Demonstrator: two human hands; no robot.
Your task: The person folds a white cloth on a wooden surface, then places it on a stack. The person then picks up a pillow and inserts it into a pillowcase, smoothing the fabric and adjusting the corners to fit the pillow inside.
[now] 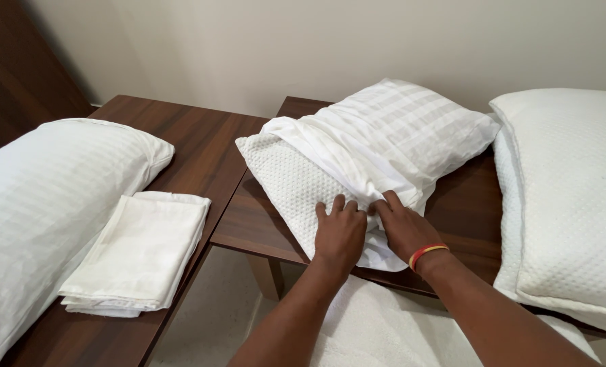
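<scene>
Nearest the camera lay a white textured cloth (378,326) at the bottom edge, beneath the two forearms that reached forward over it. The left hand (340,231) lay palm down on the bare, dimpled end of the pillow (286,180), its fingers (337,204) slightly spread and pressing flat, the tips just meeting the bunched hem of the striped white pillowcase (398,132). The right hand (405,228), with a red and yellow band (426,252) at its wrist, lay just beside the left, its fingers (390,202) curled onto the gathered edge of the pillowcase; whether they pinched the cloth or only pressed on it could not be told. The pillowcase covered the far part of the pillow, while the near corner stuck out uncovered toward the left hand. The pillow lay slantwise on a dark wooden desk (466,211), its near edge close to the desk's front rim. To the right, a second white dimpled pillow (568,204) lay touching the cased end of the first. On a neighbouring dark desk (201,136) to the left sat a folded stack of white cloth (140,251), and just beside it a large pillow in a striped case (45,204), well apart from both hands.
</scene>
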